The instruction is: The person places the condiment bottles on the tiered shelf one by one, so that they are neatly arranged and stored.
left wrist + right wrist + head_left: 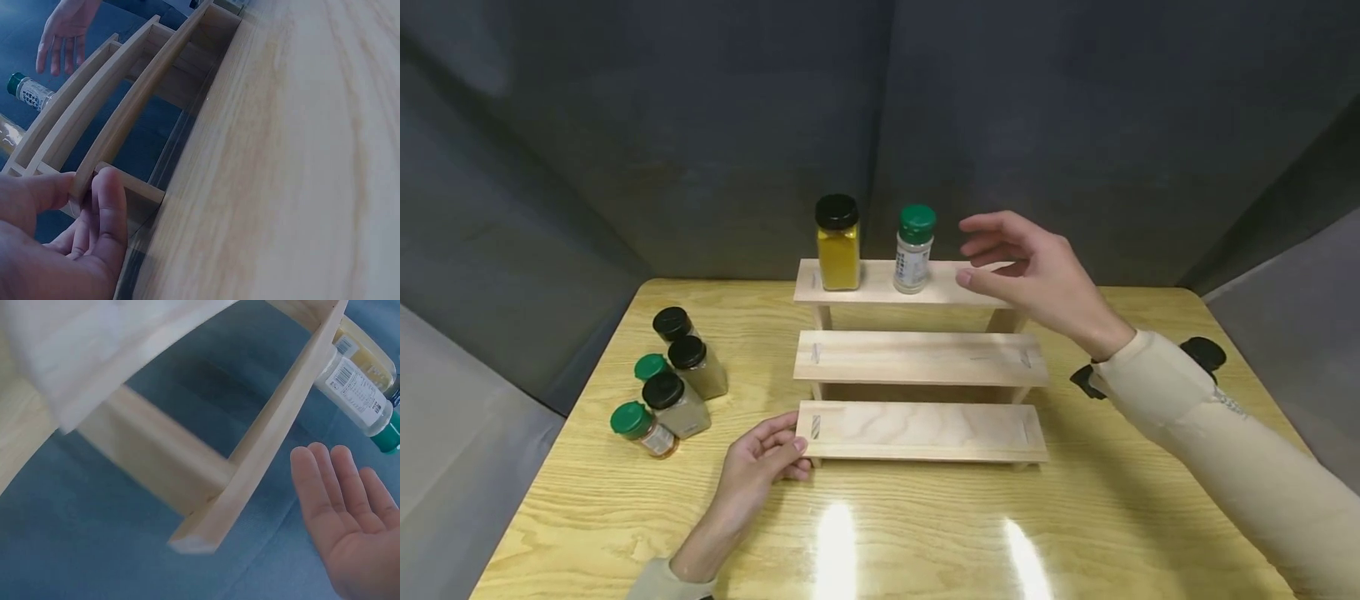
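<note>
A three-step wooden rack stands mid-table. On its top step sit a yellow spice jar with a black cap and a white jar with a green cap. My left hand holds the left end of the lowest step; in the left wrist view my thumb and fingers pinch that end of the rack. My right hand hovers open just right of the green-capped jar, touching nothing. The right wrist view shows its open palm below the rack's top step and the green-capped jar.
Several more spice jars cluster at the table's left: black-capped ones and green-capped ones. The yellow wooden table is ringed by grey curtain walls. A black wrist strap sits on my right sleeve.
</note>
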Demonstrator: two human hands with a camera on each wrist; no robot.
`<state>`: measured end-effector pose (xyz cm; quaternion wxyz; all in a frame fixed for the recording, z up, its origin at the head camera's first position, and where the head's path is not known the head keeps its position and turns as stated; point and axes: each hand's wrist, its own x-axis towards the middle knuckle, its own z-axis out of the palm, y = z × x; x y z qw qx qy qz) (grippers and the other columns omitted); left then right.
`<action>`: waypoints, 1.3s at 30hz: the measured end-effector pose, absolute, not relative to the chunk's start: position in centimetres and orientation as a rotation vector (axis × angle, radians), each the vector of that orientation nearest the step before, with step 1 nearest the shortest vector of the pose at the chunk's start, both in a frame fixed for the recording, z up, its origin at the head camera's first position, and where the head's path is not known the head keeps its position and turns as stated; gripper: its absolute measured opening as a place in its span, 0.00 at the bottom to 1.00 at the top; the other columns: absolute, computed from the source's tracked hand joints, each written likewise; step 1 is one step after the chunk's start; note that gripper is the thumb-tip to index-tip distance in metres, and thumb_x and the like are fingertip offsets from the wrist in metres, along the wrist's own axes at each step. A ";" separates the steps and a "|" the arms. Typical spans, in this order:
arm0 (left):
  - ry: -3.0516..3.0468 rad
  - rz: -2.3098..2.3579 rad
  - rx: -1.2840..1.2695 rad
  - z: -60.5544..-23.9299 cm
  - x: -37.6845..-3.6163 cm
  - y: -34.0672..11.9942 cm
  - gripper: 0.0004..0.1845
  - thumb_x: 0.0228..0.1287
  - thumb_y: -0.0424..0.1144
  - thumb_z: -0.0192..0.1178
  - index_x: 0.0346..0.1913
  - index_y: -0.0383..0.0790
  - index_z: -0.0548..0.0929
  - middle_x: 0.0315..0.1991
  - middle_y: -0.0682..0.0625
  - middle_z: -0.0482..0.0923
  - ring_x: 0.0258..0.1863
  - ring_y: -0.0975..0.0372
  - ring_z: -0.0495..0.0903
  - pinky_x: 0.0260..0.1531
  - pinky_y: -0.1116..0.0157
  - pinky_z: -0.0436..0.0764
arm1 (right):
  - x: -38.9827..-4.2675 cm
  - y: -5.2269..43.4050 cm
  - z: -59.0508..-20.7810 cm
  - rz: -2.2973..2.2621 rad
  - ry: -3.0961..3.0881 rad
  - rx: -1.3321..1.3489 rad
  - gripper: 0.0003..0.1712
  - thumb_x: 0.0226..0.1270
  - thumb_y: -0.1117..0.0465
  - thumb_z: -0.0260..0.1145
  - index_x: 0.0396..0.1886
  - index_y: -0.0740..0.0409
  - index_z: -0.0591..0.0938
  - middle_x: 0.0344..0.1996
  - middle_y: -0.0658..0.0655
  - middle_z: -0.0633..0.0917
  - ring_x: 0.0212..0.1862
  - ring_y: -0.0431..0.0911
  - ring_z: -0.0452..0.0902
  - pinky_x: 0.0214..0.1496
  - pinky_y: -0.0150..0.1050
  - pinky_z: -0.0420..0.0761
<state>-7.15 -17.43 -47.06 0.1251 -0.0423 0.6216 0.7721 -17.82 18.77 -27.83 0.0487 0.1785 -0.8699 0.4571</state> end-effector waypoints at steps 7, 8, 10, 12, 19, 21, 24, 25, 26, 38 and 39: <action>1.829 2.250 -0.129 -46.9 -7.1 -17.3 0.28 0.77 0.21 0.61 0.75 0.20 0.69 0.42 0.42 0.82 0.35 0.58 0.88 0.40 0.65 0.93 | -16.2 21.4 -27.9 1.317 -2.666 0.513 0.29 0.73 0.55 0.79 0.71 0.47 0.83 0.57 0.55 0.87 0.55 0.45 0.84 0.55 0.30 0.84; 1.833 2.252 -0.132 -46.9 -7.1 -17.2 0.28 0.77 0.21 0.62 0.75 0.20 0.70 0.42 0.42 0.82 0.35 0.58 0.88 0.41 0.65 0.93 | -15.9 21.7 -27.9 1.314 -2.667 0.501 0.29 0.73 0.55 0.79 0.71 0.47 0.83 0.57 0.55 0.87 0.55 0.45 0.84 0.55 0.30 0.84; 1.838 2.257 -0.138 -46.9 -7.0 -17.2 0.27 0.77 0.21 0.61 0.75 0.20 0.70 0.42 0.42 0.82 0.34 0.59 0.88 0.40 0.65 0.93 | -15.4 22.5 -27.8 1.317 -2.671 0.475 0.29 0.73 0.56 0.79 0.71 0.46 0.83 0.58 0.56 0.87 0.56 0.45 0.83 0.55 0.29 0.83; 1.842 2.264 -0.141 -46.9 -7.0 -17.3 0.27 0.77 0.20 0.61 0.74 0.20 0.71 0.41 0.42 0.82 0.34 0.59 0.88 0.40 0.65 0.93 | -15.0 23.2 -27.7 1.317 -2.674 0.449 0.29 0.74 0.56 0.79 0.72 0.45 0.83 0.59 0.55 0.86 0.56 0.45 0.83 0.55 0.29 0.82; 1.847 2.270 -0.167 -46.9 -6.9 -17.2 0.25 0.76 0.19 0.61 0.73 0.20 0.73 0.41 0.43 0.83 0.33 0.59 0.88 0.38 0.64 0.94 | -13.4 26.0 -28.0 1.272 -2.701 0.373 0.28 0.74 0.56 0.78 0.71 0.44 0.83 0.59 0.53 0.86 0.57 0.44 0.83 0.53 0.27 0.82; 1.850 2.268 -0.164 -46.9 -7.0 -17.2 0.25 0.76 0.19 0.61 0.73 0.20 0.73 0.41 0.43 0.83 0.33 0.59 0.88 0.38 0.64 0.94 | -12.9 26.7 -28.0 1.234 -2.718 0.363 0.28 0.75 0.56 0.78 0.71 0.43 0.83 0.59 0.53 0.86 0.57 0.44 0.83 0.52 0.26 0.82; 1.846 2.262 -0.157 -46.9 -6.9 -17.1 0.26 0.76 0.19 0.61 0.74 0.21 0.72 0.40 0.43 0.83 0.33 0.59 0.88 0.38 0.64 0.94 | -12.1 27.7 -27.9 1.174 -2.750 0.334 0.27 0.75 0.53 0.78 0.71 0.41 0.83 0.60 0.52 0.86 0.57 0.42 0.82 0.51 0.24 0.81; 1.846 2.258 -0.155 -46.9 -6.9 -17.1 0.26 0.76 0.19 0.61 0.74 0.21 0.72 0.40 0.43 0.83 0.33 0.59 0.88 0.39 0.64 0.94 | -11.9 28.0 -27.9 1.168 -2.757 0.323 0.27 0.75 0.53 0.78 0.71 0.40 0.83 0.61 0.51 0.86 0.57 0.42 0.82 0.51 0.24 0.80; 1.844 2.256 -0.151 -46.9 -6.9 -17.2 0.26 0.76 0.20 0.61 0.74 0.21 0.72 0.40 0.44 0.83 0.33 0.59 0.88 0.39 0.65 0.94 | -11.8 28.3 -27.9 1.158 -2.762 0.314 0.27 0.75 0.53 0.78 0.71 0.40 0.83 0.61 0.51 0.86 0.57 0.42 0.82 0.51 0.24 0.80; 1.862 2.232 -0.146 -46.7 -6.9 -17.2 0.27 0.77 0.20 0.62 0.75 0.21 0.71 0.41 0.43 0.82 0.35 0.59 0.88 0.40 0.65 0.93 | -10.1 33.3 -28.8 1.072 -2.781 0.113 0.29 0.76 0.54 0.77 0.73 0.44 0.82 0.62 0.42 0.84 0.54 0.33 0.82 0.45 0.20 0.79; 1.863 2.229 -0.148 -46.7 -6.9 -17.2 0.27 0.77 0.21 0.62 0.75 0.21 0.71 0.41 0.43 0.82 0.35 0.59 0.88 0.40 0.65 0.93 | -10.1 33.7 -28.9 1.058 -2.782 0.097 0.29 0.76 0.53 0.77 0.73 0.44 0.81 0.62 0.42 0.84 0.53 0.32 0.81 0.45 0.19 0.79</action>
